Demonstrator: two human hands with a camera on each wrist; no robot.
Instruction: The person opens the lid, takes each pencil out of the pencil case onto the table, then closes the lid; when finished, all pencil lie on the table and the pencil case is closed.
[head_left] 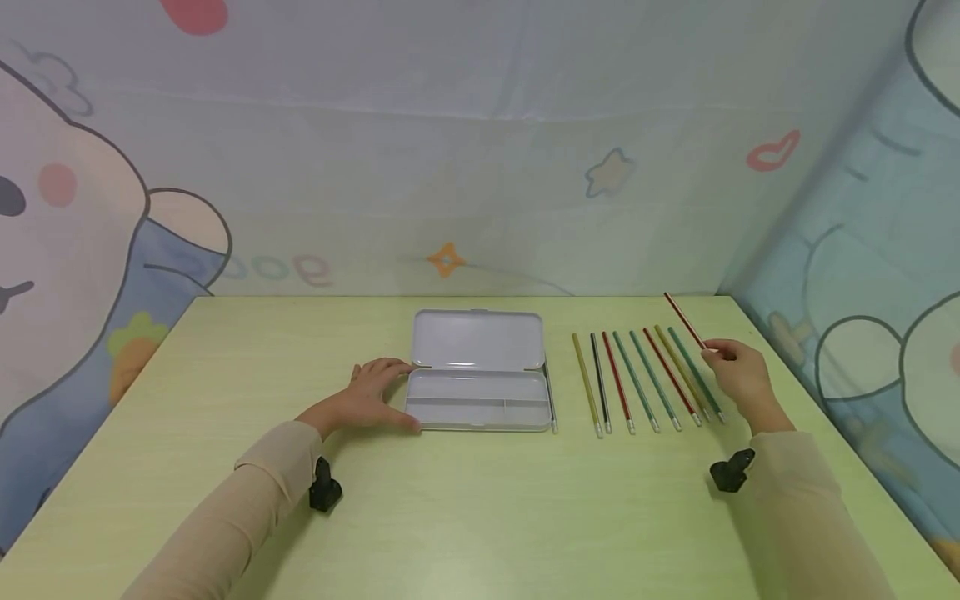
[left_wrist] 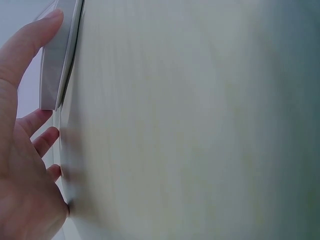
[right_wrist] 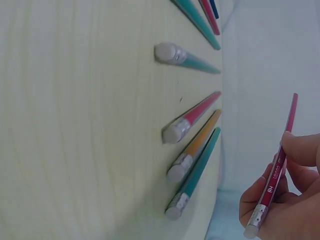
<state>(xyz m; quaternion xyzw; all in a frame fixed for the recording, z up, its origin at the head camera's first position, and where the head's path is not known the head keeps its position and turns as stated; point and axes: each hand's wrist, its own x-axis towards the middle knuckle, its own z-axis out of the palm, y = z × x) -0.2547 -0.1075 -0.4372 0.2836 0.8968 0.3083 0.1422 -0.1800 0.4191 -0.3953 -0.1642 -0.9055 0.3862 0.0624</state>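
A white pencil case point(head_left: 477, 418) lies with its lid point(head_left: 477, 339) folded back, showing bare compartments. At its left end rests my left hand point(head_left: 372, 398), fingers spread, thumb point(left_wrist: 35, 42) against the front side and a fingertip at the end wall. Off to the right, my right hand point(head_left: 738, 375) pinches a red pencil point(right_wrist: 274, 182) between thumb and fingers. This pencil is raised, its silver ferrule and white eraser low in the palm and its far end pointing up and away. "HB" is printed on its barrel.
Between case and right hand lies a spread row of several pencils, including a yellow one point(head_left: 587, 383), a black one point(head_left: 600, 379) and a green one point(head_left: 697, 375). A dark pencil point(head_left: 551, 400) lies along the case's right side. A patterned cloth backdrop point(head_left: 480, 183) rises behind the table.
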